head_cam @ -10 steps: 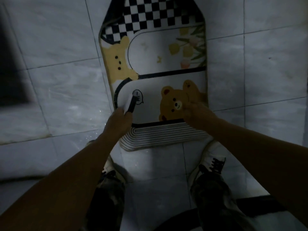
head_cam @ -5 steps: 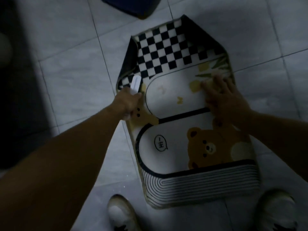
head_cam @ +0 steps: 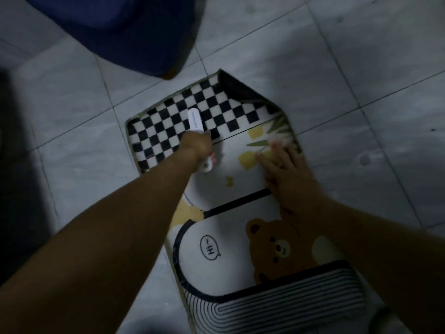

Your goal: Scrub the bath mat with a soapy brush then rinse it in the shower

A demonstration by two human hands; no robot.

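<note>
Clamping round the white brush (head_cam: 195, 119), my left grip (head_cam: 198, 146) had its fingers curled about the middle of the handle. One rounded end stuck out over the black-and-white checks and the other showed just below the wrist. I could not see the bristles, which the grip itself hid. The right grip (head_cam: 286, 169) lay spread apart and flat, fingers straight, pressing on the yellow flower print near the right edge of the bath mat (head_cam: 231, 227). That mat lay on the grey tiled floor (head_cam: 337, 68), bear and "Hi" bubble toward me, checks at the far end. Its far right corner (head_cam: 243, 90) was folded over, dark underside up. A dark blue tub (head_cam: 120, 27) stood on the tiles just beyond the mat, apart from it. My left forearm crossed the mat's near left edge and covered part of the print. Both arms reached forward and down, the left nearly straight, the right bent in from the side.
</note>
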